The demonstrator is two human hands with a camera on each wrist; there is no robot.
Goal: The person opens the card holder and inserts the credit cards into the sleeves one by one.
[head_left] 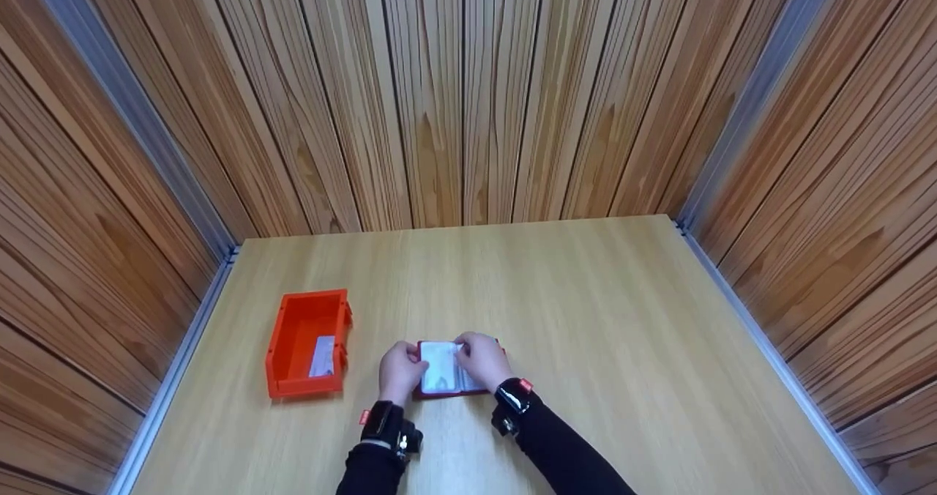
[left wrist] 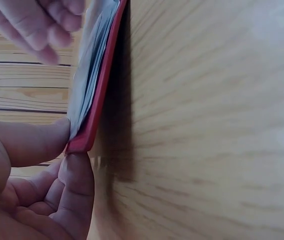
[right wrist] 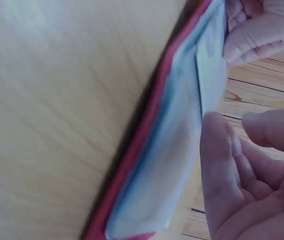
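Observation:
A red card holder (head_left: pixel 440 391) with clear plastic sleeves (left wrist: pixel 92 70) lies spread open on the table. My left hand (head_left: pixel 401 373) pinches its left edge between thumb and index finger, which the left wrist view shows at the red cover's corner. Over the middle of the holder is my right hand (head_left: pixel 484 358). In the right wrist view its thumb and index finger stand apart, with the index fingertip (right wrist: pixel 216 122) at the edge of a pale card or sleeve (right wrist: pixel 211 65). Whether that fingertip touches it, I cannot tell.
An orange bin (head_left: pixel 277 348) stands to the left on the wooden table (head_left: pixel 585 312), with a whitish card (head_left: pixel 322 356) inside it. Wood-panelled walls (head_left: pixel 483 114) enclose the table at the back and both sides.

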